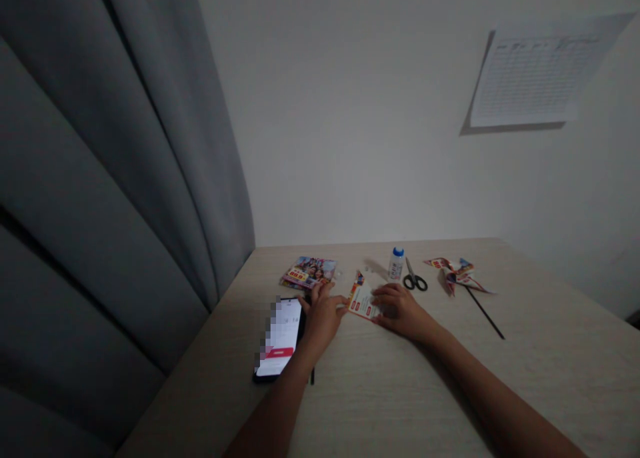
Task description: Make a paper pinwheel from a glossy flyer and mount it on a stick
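A phone (pixel 283 335) lies beside your left hand (pixel 324 317), its fingers spread. Your right hand (pixel 404 311) has bent fingers over the paper (pixel 362 301); whether either pinches it, I cannot tell. Beyond those fingers stands a bottle (pixel 395 267).

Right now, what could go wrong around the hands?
- The upright blue-capped bottle stands just beyond the right hand; a forward sweep might tip it.
- The left hand overlaps the edge of the phone in this view, so it might nudge it.
- Both hands are on the printed paper; uneven pressure could crease it.
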